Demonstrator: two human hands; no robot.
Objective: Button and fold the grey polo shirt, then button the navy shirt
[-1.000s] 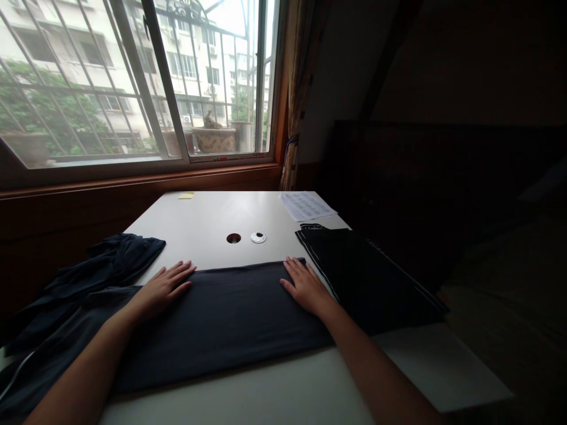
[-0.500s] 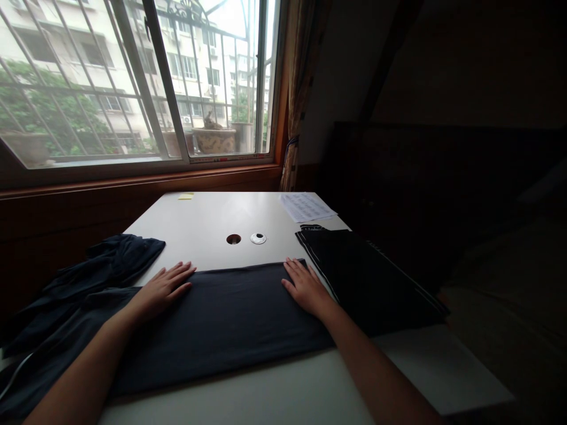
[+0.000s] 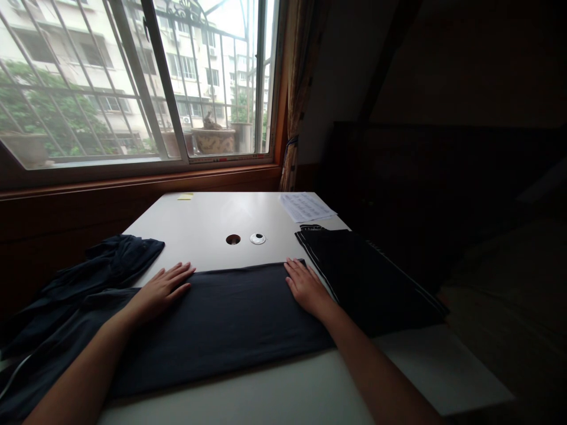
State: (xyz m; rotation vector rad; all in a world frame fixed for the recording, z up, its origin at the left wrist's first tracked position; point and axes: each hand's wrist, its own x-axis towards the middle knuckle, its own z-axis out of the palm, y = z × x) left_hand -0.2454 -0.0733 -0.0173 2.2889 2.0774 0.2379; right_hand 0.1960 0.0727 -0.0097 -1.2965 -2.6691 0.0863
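Note:
A dark blue-grey cloth garment (image 3: 234, 324) lies flat across the white table (image 3: 208, 221), its far edge almost straight. My left hand (image 3: 162, 290) rests palm down on it near the left part of that edge, fingers stretched out. On the right end, by the far corner, my right hand (image 3: 306, 287) lies flat with its fingers extended. Neither hand grips the fabric. The garment's left part runs on under my left forearm, where looser folds and a pale stripe show. Its exact kind I cannot tell.
Crumpled dark clothing (image 3: 119, 260) sits at the left edge. Folded black clothing with white stripes (image 3: 363, 277) lies at the right. Printed sheets (image 3: 307, 206), a yellow note (image 3: 185, 196), a cable hole (image 3: 233, 239) and its round cover (image 3: 257, 238) are farther back, below a barred window.
The thumb of my right hand has drawn slightly closer to its fingers. The left hand and the garment stay in place.

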